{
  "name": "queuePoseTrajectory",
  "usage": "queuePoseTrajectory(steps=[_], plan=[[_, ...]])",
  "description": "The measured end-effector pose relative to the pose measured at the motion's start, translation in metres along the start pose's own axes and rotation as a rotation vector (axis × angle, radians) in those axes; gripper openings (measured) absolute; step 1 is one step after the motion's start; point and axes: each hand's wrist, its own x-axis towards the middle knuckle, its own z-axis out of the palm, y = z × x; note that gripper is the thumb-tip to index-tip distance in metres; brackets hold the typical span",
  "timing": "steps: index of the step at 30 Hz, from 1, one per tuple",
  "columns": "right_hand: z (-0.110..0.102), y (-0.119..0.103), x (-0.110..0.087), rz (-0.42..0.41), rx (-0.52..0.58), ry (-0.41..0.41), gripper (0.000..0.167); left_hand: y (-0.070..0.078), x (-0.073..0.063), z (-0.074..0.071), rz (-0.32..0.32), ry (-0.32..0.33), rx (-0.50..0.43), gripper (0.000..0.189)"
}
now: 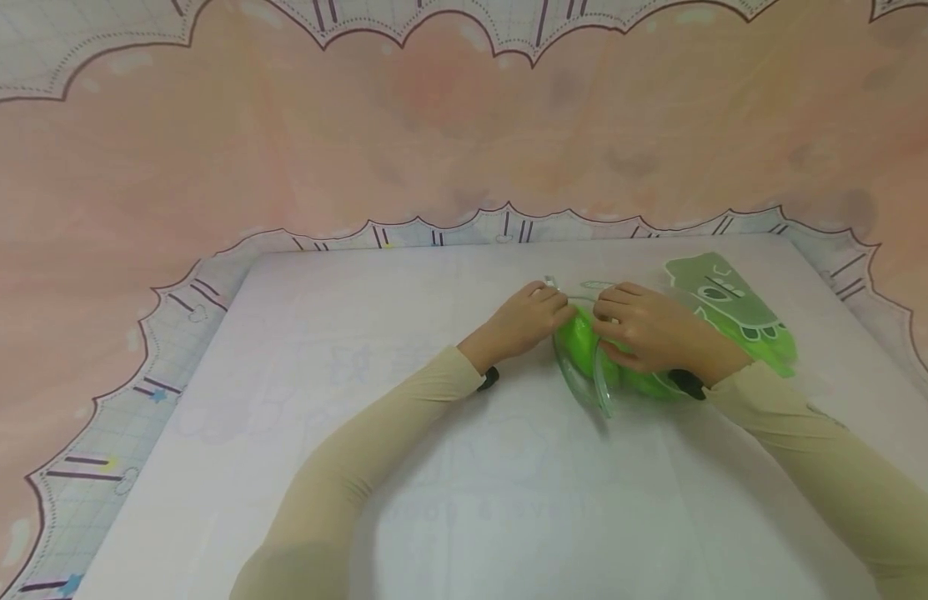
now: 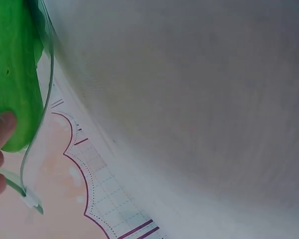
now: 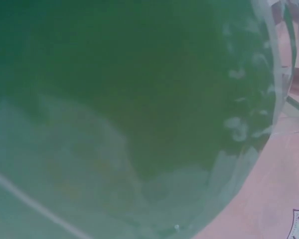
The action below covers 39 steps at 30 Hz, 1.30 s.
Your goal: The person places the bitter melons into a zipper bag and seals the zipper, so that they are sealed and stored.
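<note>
A clear plastic bag (image 1: 722,292) with green edging and a printed cartoon face lies toward the right of the white table. Inside is something smooth and bright green (image 1: 578,340), showing near the bag's mouth. My left hand (image 1: 525,323) pinches the left side of the mouth; in the left wrist view its thumb lies over the long green object (image 2: 17,74). With curled fingers, my right hand (image 1: 654,329) grips the bag at the other side of the mouth. Two edging strips (image 1: 601,379) hang toward me. Blurred green plastic (image 3: 139,89) fills most of the right wrist view, hiding much of that hand.
Under the bag, a white cover (image 1: 321,333) with faint print spreads over the table. Behind the far edge hangs a peach cloth (image 1: 358,142) with a scalloped, checked border. Dark wrist straps (image 1: 687,383) sit at both cuffs.
</note>
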Motion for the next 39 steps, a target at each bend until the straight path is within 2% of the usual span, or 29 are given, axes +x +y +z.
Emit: queuePoseTrajectory(steps=[4,10,20,23,28,33,39], plan=[[0.000,0.000,0.000,0.002,0.002,-0.004,0.013,0.000,0.001,0.000,-0.026,-0.034,0.036,0.020],[-0.001,0.000,-0.002,0.009,0.004,-0.013,0.013,-0.002,-0.002,0.004,-0.005,-0.050,0.055,0.017],[0.001,0.000,-0.003,0.022,0.016,-0.036,0.014,-0.012,-0.011,0.000,-0.009,-0.195,-0.067,0.029],[0.001,0.000,-0.002,0.021,0.024,-0.026,0.012,-0.020,-0.015,0.001,-0.024,-0.188,-0.080,0.030],[0.001,-0.001,-0.001,0.018,0.025,-0.022,0.011,-0.032,-0.019,0.006,-0.041,-0.138,-0.060,0.030],[0.001,-0.001,-0.001,0.011,0.029,-0.029,0.012,-0.042,-0.015,0.008,-0.031,-0.141,-0.047,0.032],[0.004,-0.005,0.003,0.003,0.059,-0.060,0.011,-0.058,-0.010,0.012,-0.010,-0.104,-0.033,0.033]])
